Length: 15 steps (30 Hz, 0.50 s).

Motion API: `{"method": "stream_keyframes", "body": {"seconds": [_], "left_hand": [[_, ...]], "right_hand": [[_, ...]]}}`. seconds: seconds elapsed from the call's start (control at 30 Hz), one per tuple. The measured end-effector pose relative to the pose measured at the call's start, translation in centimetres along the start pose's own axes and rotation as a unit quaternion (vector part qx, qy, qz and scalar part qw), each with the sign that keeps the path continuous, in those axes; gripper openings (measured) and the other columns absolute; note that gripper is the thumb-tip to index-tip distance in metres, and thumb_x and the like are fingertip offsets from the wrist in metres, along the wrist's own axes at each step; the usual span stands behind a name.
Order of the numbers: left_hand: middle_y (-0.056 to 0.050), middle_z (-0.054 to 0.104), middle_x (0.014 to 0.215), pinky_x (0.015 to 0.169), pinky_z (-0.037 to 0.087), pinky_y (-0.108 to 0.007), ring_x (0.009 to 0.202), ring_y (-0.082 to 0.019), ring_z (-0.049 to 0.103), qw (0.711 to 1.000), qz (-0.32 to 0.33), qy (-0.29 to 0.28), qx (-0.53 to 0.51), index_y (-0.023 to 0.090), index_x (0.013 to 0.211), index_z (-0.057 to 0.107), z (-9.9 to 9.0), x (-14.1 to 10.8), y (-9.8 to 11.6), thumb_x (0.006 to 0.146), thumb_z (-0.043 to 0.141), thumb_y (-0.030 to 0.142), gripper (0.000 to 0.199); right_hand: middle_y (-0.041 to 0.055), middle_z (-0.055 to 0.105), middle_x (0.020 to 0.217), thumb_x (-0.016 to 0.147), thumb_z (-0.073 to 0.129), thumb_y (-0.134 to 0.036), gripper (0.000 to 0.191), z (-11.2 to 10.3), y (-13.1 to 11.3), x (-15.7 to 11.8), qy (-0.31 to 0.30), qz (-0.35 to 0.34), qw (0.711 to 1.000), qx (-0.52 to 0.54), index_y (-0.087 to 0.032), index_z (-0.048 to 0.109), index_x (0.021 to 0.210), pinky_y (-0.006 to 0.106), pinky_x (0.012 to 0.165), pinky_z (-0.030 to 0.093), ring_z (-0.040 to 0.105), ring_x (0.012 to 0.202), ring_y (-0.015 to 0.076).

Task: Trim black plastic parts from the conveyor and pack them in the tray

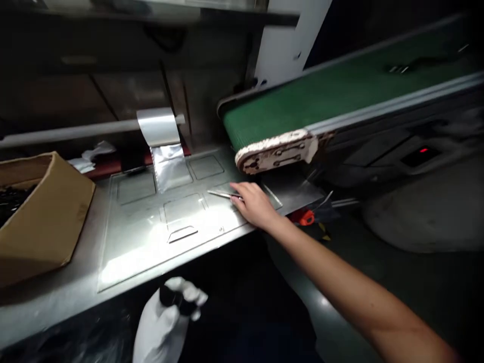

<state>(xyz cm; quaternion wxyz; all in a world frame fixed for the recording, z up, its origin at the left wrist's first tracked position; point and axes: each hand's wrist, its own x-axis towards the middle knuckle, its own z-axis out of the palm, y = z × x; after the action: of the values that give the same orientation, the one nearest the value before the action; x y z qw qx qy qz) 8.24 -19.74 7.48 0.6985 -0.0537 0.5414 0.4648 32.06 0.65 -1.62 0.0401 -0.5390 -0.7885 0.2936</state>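
My left hand (166,315), in a white glove, is closed around a small black part (174,297) in front of the bench edge; the part's kind cannot be made out. My bare right hand (254,202) is over the right side of a clear sheet (132,242) on the bench. Between its thumb and fingers are thin metal tweezers (219,193), their tips pointing left. A strip of silvery film (170,164) hangs from a roll (159,126) onto the sheet. Near the front lies a dark-edged thin piece (182,233).
A cardboard box (71,217) with dark parts inside stands at the left. The green conveyor belt (321,106) ends just beyond my right hand, with dark items (399,68) farther along it. A white rod (75,131) carries the roll. An orange object (306,218) sits below the bench's right end.
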Motion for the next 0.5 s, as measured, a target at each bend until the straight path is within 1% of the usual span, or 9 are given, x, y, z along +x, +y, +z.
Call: {"method": "stream_keyframes", "body": {"seconds": [0.07,0.13,0.2,0.27,0.33,0.4,0.43,0.47,0.5], "left_hand": [[-0.005,0.075,0.087,0.067,0.06,-0.037,0.084,-0.027,0.073,0.989,0.092,-0.095,0.06,0.027,0.105,0.072,0.9,0.6,0.4,0.085,0.079,0.049,0.03],[-0.006,0.079,0.092,0.08,0.064,-0.046,0.092,-0.031,0.076,0.957,0.173,-0.17,0.159,0.029,0.106,0.076,1.8,1.0,1.2,0.085,0.082,0.036,0.023],[-0.006,0.081,0.103,0.091,0.064,-0.05,0.104,-0.032,0.075,0.897,0.255,-0.213,0.293,0.032,0.115,0.077,2.8,1.1,2.2,0.082,0.083,0.017,0.037],[-0.007,0.08,0.114,0.092,0.064,-0.047,0.113,-0.031,0.073,0.818,0.322,-0.25,0.405,0.033,0.129,0.071,3.3,1.0,3.0,0.082,0.078,0.005,0.056],[-0.006,0.079,0.118,0.094,0.064,-0.044,0.118,-0.03,0.071,0.779,0.34,-0.266,0.455,0.034,0.138,0.065,3.3,0.7,3.5,0.081,0.076,0.0,0.067],[-0.005,0.077,0.123,0.099,0.062,-0.045,0.121,-0.029,0.07,0.77,0.333,-0.272,0.472,0.035,0.141,0.062,3.0,0.5,3.4,0.081,0.074,-0.001,0.071],[-0.005,0.077,0.125,0.101,0.061,-0.046,0.121,-0.03,0.07,0.779,0.322,-0.262,0.47,0.035,0.139,0.064,2.9,0.4,3.1,0.08,0.075,-0.001,0.069],[-0.004,0.077,0.125,0.102,0.06,-0.045,0.119,-0.03,0.071,0.804,0.299,-0.24,0.455,0.035,0.135,0.068,2.7,0.4,2.7,0.081,0.077,0.001,0.064],[-0.004,0.079,0.122,0.101,0.061,-0.044,0.116,-0.03,0.073,0.85,0.256,-0.205,0.412,0.033,0.129,0.071,2.6,0.4,2.2,0.081,0.078,0.004,0.056]], "right_hand": [[0.019,0.067,0.118,0.099,0.056,-0.021,0.036,0.8,0.6,1.1,-0.056,0.006,0.998,-0.01,-0.011,0.065,0.133,0.05,0.103,0.049,0.06,0.111,0.034],[0.0192,0.065,0.115,0.1,0.051,-0.019,0.033,1.0,0.1,1.7,-0.096,0.011,0.995,-0.012,-0.011,0.068,0.127,0.047,0.097,0.049,0.061,0.106,0.0331],[0.0195,0.063,0.117,0.1,0.047,-0.016,0.031,0.6,-0.5,1.7,-0.118,0.018,0.993,-0.018,-0.011,0.066,0.124,0.044,0.092,0.05,0.063,0.103,0.0314],[0.0185,0.062,0.121,0.1,0.045,-0.015,0.03,0.0,-0.9,1.1,-0.119,0.031,0.992,-0.019,-0.012,0.062,0.124,0.041,0.087,0.049,0.064,0.1,0.03],[0.0152,0.064,0.12,0.099,0.047,-0.015,0.027,-0.6,-1.0,-0.1,-0.099,0.045,0.994,0.024,-0.014,0.059,0.124,0.039,0.085,0.048,0.065,0.101,0.0288],[0.01,0.068,0.114,0.101,0.05,-0.018,0.026,-1.1,-1.2,-1.5,-0.075,0.05,0.989,0.12,-0.016,0.057,0.126,0.037,0.083,0.049,0.066,0.1,0.0257],[0.0068,0.07,0.109,0.102,0.051,-0.02,0.026,-1.3,-1.4,-2.3,-0.068,0.049,0.981,0.174,-0.018,0.058,0.128,0.034,0.081,0.049,0.067,0.096,0.0228],[0.0039,0.071,0.105,0.104,0.052,-0.023,0.028,-1.6,-1.7,-3.0,-0.068,0.043,0.972,0.223,-0.02,0.059,0.131,0.032,0.079,0.05,0.067,0.09,0.0195],[0.002,0.071,0.103,0.105,0.053,-0.026,0.029,-1.9,-2.1,-3.7,-0.075,0.031,0.961,0.265,-0.023,0.06,0.134,0.029,0.076,0.05,0.067,0.085,0.0165]]}}
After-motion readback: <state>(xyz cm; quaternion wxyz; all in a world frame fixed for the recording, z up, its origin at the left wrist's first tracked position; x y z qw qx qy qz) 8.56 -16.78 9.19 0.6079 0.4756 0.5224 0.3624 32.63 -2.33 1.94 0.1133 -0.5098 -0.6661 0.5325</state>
